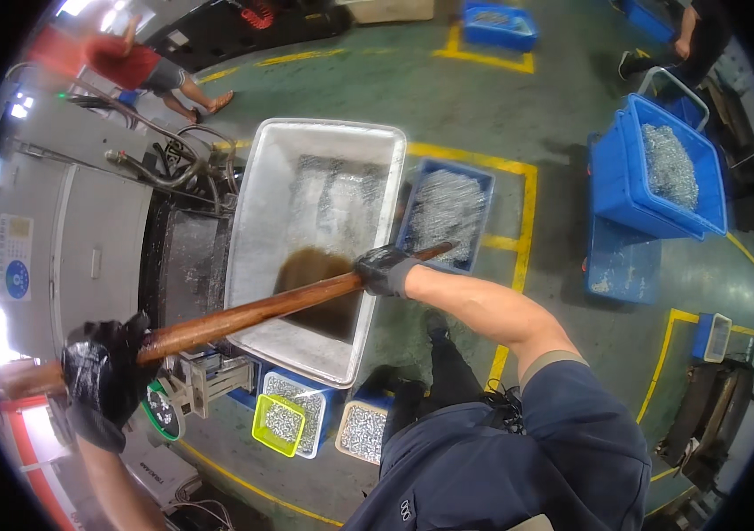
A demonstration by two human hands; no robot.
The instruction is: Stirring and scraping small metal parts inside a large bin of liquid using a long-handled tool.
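Observation:
A long brown wooden pole (253,313) slants across in front of me, its right end above a blue crate (490,192) filled with small shiny metal parts. My left hand (103,376), in a wet black glove, is closed around the pole near its left end. Farther along, my right hand (383,270), also in a black glove, wraps around the pole over the right wall of a large white tub (250,208). Wet, greyish contents and a dark patch show inside the tub. The pole's far left tip is blurred.
Below the tub stand a yellow-green basket (262,434) and a beige bin (348,440) of metal parts. Blue tubs (616,168) sit on a blue cart (620,265) at right. A machine cabinet (85,239) with hoses is at left. Two people stand farther off.

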